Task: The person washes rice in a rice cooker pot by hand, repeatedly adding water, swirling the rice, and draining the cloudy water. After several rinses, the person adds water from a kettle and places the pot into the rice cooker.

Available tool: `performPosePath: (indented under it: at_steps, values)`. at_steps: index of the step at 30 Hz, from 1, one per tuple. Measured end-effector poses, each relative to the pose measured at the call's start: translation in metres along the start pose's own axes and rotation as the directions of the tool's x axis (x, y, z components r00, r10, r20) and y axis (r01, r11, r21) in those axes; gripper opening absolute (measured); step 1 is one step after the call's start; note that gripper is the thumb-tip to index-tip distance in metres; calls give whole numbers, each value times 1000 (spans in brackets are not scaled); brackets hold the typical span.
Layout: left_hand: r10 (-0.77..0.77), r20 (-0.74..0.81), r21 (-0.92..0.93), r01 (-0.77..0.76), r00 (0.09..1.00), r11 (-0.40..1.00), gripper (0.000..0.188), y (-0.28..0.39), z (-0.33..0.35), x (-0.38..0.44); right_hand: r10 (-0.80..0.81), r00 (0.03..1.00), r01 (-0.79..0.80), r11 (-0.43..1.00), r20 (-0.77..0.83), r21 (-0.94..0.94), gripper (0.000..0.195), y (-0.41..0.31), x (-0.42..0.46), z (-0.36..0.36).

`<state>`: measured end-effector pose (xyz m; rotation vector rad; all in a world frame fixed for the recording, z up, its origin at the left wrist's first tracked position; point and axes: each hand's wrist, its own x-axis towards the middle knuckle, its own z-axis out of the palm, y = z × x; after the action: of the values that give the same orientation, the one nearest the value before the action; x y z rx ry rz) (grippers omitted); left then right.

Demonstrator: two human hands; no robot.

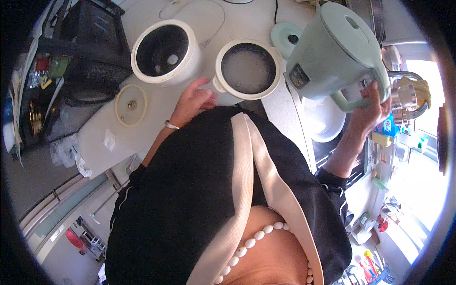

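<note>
My right hand [374,110] grips the handle of a pale green electric kettle [320,57], lifted and tilted above the right side of the counter. Its round power base [285,32] stays behind on the worktop. In front of me stands a white-rimmed inner pot [217,57] with a dark inside and cloudy liquid in it. Beside that pot's lower left my left hand [197,98] hovers or rests with fingers loosely apart, holding nothing. Left of the pot, a white cooker body [194,53] shows its dark hollow and a small round disc at the bottom.
A glass lid [131,105] with a pale rim lies at the left. Dark appliances [89,64] crowd the far left. A white basin [326,121] sits in the sink area below the kettle, near the metal faucet [420,110]. A thin cable [224,21] loops across the back.
</note>
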<state>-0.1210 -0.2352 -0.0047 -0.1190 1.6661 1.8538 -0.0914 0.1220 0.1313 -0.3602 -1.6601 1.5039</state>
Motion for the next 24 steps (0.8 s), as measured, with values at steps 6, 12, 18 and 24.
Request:
performPosePath:
  at_steps: [6,12,18,24]
  values:
    - [-26,58,-4,26,998,1000,55,8,5,8,-125,991,131,967,-40,218,17,68,31,16]
    - [-62,113,-89,72,992,993,56,22,15,15,-53,996,65,983,-69,174,20,91,30,47]
    - [-49,133,-208,76,990,975,54,33,34,21,-79,994,92,980,-76,177,23,107,26,56]
    - [-123,51,-207,131,991,969,47,32,39,29,-65,991,88,973,-115,213,24,113,26,51]
